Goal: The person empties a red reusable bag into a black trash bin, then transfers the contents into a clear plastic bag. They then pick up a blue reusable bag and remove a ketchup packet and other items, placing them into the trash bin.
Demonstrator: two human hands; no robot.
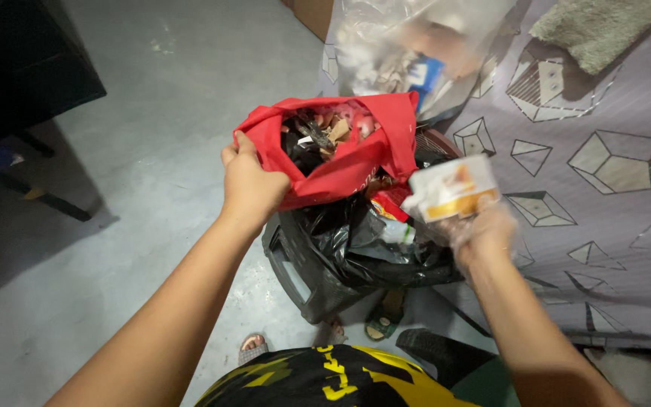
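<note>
My left hand (252, 183) grips the edge of a red bag (356, 162) and holds it open above a bin lined with a black plastic bag (333, 249). The red bag is full of mixed scraps. My right hand (480, 230), inside a thin clear plastic glove, holds a small white and orange carton (453, 188) just right of the red bag, over the bin's rim. More waste, red and white pieces, lies in the black liner below.
A clear plastic bag (408, 53) with papers leans behind the bin. A grey cloth with a cube pattern (604, 166) covers the right side, with a green mat (597, 30) on it. Dark furniture (24, 68) stands at the left on the concrete floor. My sandalled feet (252, 348) are below.
</note>
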